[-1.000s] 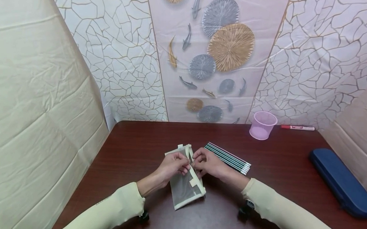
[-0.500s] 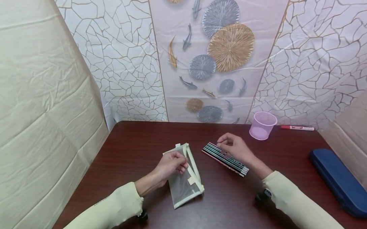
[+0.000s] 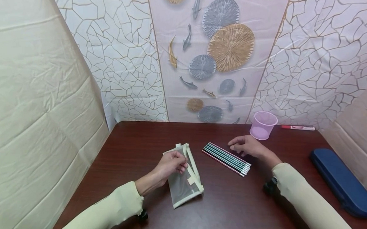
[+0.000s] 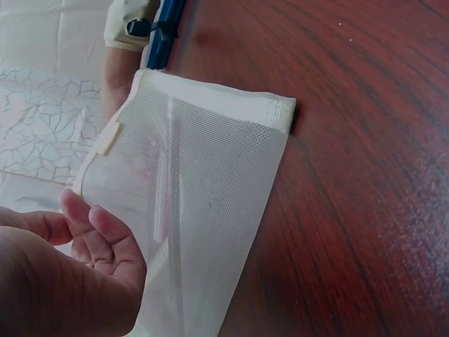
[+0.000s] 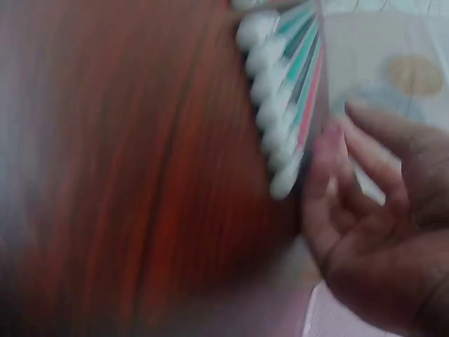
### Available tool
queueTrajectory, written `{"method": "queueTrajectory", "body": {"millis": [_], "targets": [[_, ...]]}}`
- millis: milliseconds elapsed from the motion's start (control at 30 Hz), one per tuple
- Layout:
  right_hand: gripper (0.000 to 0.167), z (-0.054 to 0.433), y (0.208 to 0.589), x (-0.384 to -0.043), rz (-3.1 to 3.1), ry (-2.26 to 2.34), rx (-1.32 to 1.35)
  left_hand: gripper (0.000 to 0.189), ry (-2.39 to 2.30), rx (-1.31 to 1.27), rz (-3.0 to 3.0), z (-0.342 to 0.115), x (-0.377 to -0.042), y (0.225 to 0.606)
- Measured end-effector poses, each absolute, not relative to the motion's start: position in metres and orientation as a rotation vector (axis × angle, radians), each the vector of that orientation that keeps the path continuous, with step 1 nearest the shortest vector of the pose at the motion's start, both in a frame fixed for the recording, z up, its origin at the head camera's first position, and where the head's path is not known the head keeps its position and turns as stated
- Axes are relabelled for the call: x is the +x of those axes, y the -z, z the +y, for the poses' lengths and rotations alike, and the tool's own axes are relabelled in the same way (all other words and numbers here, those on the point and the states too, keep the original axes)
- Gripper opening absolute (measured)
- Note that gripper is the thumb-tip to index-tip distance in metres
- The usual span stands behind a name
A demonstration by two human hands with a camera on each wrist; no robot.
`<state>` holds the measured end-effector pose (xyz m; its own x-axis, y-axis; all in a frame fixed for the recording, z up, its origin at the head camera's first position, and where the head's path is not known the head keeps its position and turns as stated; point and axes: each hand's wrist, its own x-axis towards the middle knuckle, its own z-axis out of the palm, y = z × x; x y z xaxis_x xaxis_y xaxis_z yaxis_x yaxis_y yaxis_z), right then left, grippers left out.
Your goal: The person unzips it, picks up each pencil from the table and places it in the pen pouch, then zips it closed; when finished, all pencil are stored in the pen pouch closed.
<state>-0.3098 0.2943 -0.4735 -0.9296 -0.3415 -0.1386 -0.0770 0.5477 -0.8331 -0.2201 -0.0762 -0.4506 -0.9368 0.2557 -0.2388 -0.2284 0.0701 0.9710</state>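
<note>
My left hand [image 3: 170, 165] pinches the zip edge of a cream-trimmed mesh pouch [image 3: 181, 192], whose top gapes along the zip. The left wrist view shows the see-through mesh side of the pouch [image 4: 224, 161] slanting up from the table. A row of pencils [image 3: 224, 158], mostly striped green with a red one at either side, lies flat to the right of the pouch. Just beyond their right side is my right hand [image 3: 248, 146], fingers loosely bent and holding nothing. Up close in the right wrist view, the pencils [image 5: 270, 84] show their white eraser ends, somewhat blurred.
On the dark wooden table [image 3: 136, 143], a pink mesh cup [image 3: 262, 125] stands at the back right, behind my right hand. Beside it lies a red and white marker [image 3: 297, 127]. A long blue case [image 3: 343, 183] rests along the right edge.
My right hand has left the pouch opening, passed over the pencils and moved right to their far side. One red pencil now shows at the row's near side. The left hand stays at the pouch.
</note>
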Motion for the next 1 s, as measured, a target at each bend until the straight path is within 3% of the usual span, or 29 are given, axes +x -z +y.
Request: {"method": "queueTrajectory", "body": {"millis": [1000], "targets": [[0.028, 0.295, 0.476, -0.314, 2.447, 1.189, -0.623, 0.005, -1.927, 0.026, 2.005, -0.074, -0.221, 0.453]]}}
